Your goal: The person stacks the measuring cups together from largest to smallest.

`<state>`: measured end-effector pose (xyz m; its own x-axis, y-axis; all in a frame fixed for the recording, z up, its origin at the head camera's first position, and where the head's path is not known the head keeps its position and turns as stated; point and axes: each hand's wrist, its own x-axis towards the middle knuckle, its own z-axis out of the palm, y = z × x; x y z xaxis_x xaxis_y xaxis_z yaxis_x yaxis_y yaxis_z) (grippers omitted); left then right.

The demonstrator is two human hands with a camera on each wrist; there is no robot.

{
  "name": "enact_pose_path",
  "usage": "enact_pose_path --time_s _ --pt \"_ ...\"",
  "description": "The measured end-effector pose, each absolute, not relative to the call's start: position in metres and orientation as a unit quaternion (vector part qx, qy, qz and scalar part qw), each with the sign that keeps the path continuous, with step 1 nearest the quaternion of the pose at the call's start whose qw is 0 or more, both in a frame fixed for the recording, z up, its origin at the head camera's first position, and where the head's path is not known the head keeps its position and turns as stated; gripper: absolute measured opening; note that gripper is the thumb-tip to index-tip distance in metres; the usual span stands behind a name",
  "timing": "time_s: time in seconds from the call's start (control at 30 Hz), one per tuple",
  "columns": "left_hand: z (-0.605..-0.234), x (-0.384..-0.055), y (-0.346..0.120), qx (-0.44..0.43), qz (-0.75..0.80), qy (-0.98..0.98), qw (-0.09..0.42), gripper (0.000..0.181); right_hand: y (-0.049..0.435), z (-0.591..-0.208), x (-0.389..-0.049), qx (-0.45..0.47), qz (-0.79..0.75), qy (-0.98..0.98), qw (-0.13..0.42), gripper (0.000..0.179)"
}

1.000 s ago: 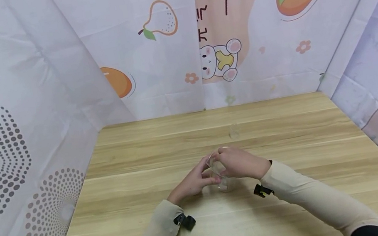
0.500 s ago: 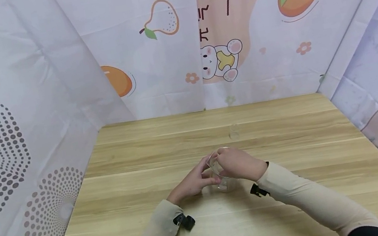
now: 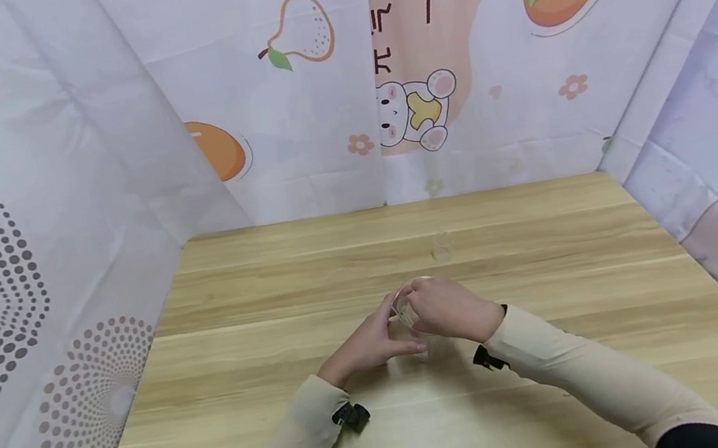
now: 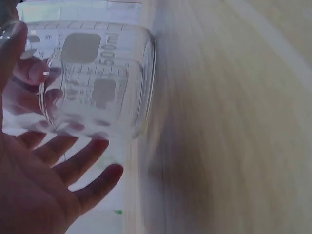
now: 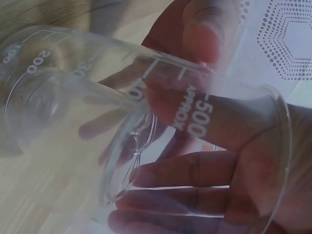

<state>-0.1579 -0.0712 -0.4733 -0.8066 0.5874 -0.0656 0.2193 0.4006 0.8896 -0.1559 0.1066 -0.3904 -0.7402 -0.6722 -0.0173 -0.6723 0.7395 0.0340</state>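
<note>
A clear glass beaker (image 4: 83,48) marked 500 ml stands at the middle of the table, its mouth turned up. Inside it sits a smaller glass beaker (image 4: 104,93), base near the larger one's bottom. My left hand (image 3: 368,346) wraps the large beaker from the left, thumb at the near side and fingers behind. From above, my right hand (image 3: 448,309) reaches into the large beaker's mouth. Its thumb and fingers are at the small beaker's rim (image 5: 127,156) and appear to pinch it. In the head view, the hands cover most of the glass.
A faint clear glass object (image 3: 442,248) stands farther back on the wood-grain table (image 3: 255,290). White printed curtains (image 3: 294,139) enclose the back and both sides. Small black cameras (image 3: 351,416) are strapped to the wrists.
The left thumb has slid slightly to the right along the near side of the large beaker. The right wrist has shifted a little left, its fingers still inside the mouth.
</note>
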Motion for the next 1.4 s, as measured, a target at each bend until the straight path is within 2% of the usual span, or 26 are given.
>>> enact_pose_path --time_s 0.23,0.53,0.8,0.93,1.17,1.4 --pt "-0.4726 -0.1575 -0.0686 0.245 0.489 0.819 0.175 0.093 0.1068 -0.3901 -0.1563 -0.365 0.006 0.931 0.003 0.020" --pt "-0.4744 -0.1583 -0.0681 0.255 0.512 0.798 0.188 0.090 0.1054 -0.3893 -0.1548 -0.358 0.010 0.934 0.018 0.024" --pt "-0.4724 -0.1593 -0.0692 0.249 0.526 0.787 0.203 0.089 0.1055 -0.3883 -0.1563 -0.362 -0.008 0.932 0.028 0.015" --pt "-0.4737 -0.1598 -0.0694 0.250 0.533 0.781 0.210 0.089 0.1066 -0.3887 -0.1574 -0.373 -0.026 0.927 0.039 0.021" --pt "-0.4748 -0.1599 -0.0696 0.256 0.546 0.766 0.223 0.086 0.1075 -0.3881 -0.1583 -0.410 -0.062 0.910 0.016 0.021" --pt "-0.4739 -0.1601 -0.0692 0.252 0.546 0.769 0.219 0.088 0.1096 -0.3854 -0.1597 -0.394 -0.079 0.915 0.030 0.023"
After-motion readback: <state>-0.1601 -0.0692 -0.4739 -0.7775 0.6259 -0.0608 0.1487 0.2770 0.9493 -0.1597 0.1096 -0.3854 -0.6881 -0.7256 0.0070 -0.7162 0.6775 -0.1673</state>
